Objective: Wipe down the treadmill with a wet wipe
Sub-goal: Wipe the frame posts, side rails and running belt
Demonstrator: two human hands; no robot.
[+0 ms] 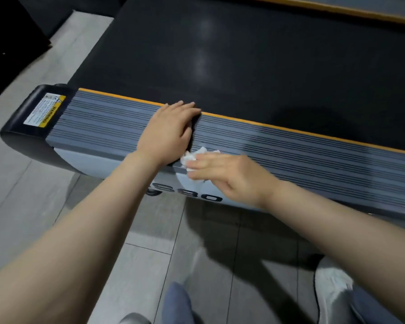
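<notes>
White shoes sit closest to the lens: 1 (332, 291) at 5 o'clock and the tip of another (133, 319) at 6 o'clock, with blue trouser legs (177, 302) between them, all on a grey tiled floor (33, 195). 2 bare forearms reach up from the bottom corners toward the treadmill (243, 54), whose black belt fills the upper half of the view.

At the centre, the left hand (168, 132) lies flat on the ribbed grey side rail (313, 157), fingers straight and close together, tips reaching the orange strip (255, 121) along the belt's edge. Just at 4 o'clock from it, the right hand (229, 176) presses a crumpled white wet wipe (193, 157) against the rail's outer edge, fingers laid together over the wad and lightly curled onto it; the wipe shows between the 2 hands.

At 9 o'clock, the rail's black end cap (19, 127) carries a yellow-and-white warning label (45, 109).
</notes>
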